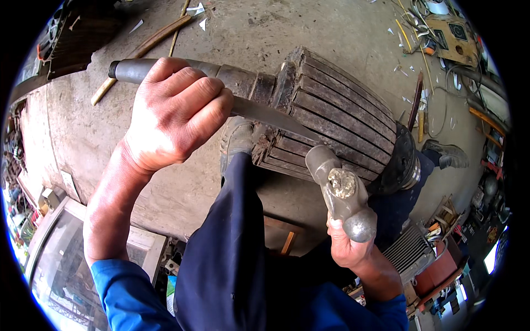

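A dark, grimy slotted cylinder (342, 113) sits low in front of the person, just right of centre, its long axis running from upper left to lower right. A thick metal shaft (237, 80) juts from its upper-left end; a black ring (398, 163) caps the other.

Across its side lies a flat metal blade (270, 116), slanting down and rightward, its narrow end over the slots. The fingers of the left hand (171, 118) are closed firmly around the blade's other end, up and left of the cylinder, in front of the shaft. That fist hides the blade's butt.

The right hand (345, 251) is below the cylinder's right half, its fingers curled round a ball-ended hammer (353, 201), whose handle is mostly hidden under the head. The hammer's flat face appears just beside the blade's narrow end; whether they touch, or the head hangs above, cannot be told. The head also covers part of the slots.

Farther out, a dark trouser leg (226, 237) hides the near floor, and one shoe (237, 140) is partly covered. What supports the cylinder is hard to make out. Wooden strips (160, 36) lie on the concrete floor (248, 27) beyond.
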Demonstrator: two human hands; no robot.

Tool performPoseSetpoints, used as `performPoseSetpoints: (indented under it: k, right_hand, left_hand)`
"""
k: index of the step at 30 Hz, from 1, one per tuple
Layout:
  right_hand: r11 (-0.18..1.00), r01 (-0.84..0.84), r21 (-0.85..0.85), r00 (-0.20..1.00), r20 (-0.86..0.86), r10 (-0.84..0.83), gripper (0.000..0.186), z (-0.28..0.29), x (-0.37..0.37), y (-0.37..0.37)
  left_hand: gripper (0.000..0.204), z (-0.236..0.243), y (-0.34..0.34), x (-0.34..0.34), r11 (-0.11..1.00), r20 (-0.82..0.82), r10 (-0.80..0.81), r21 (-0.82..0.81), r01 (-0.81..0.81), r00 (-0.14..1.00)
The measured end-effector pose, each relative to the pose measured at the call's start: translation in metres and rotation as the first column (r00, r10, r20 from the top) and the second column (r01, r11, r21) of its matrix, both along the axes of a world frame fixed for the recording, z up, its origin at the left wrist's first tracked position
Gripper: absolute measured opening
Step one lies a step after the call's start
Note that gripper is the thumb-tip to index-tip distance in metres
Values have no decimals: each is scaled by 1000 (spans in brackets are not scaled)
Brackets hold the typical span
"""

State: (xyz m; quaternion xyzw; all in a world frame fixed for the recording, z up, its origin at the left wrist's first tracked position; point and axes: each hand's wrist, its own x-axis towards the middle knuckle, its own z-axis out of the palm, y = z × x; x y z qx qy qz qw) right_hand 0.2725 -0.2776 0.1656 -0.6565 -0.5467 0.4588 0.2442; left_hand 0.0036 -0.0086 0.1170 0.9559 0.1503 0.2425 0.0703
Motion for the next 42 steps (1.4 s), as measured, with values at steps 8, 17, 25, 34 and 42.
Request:
performPoseSetpoints:
  k: [8, 17, 25, 34, 42]
  right_hand:
    - [995, 94, 19, 994, -54, -93, 18, -1, -14, 7]
    - [956, -111, 270, 987, 143, 74, 36, 11, -18, 26]
    - [991, 114, 75, 993, -21, -113, 24, 19, -30, 69]
    - [997, -19, 80, 989, 148, 7, 45, 20, -6, 61]
    - [998, 22, -64, 997, 79, -17, 39, 19, -6, 56]
  left_hand:
    - [28, 3, -5, -1, 993, -89, -108, -61, 103, 990]
    - [28, -4, -21, 7, 997, -18, -28, 78, 29, 999]
    - [22, -16, -20, 15, 983, 95, 2, 185, -20, 995]
    - [19, -12, -20, 18, 983, 95, 12, 182, -29, 995]
    - [17, -10, -14, 11, 997, -42, -34, 68, 36, 999]
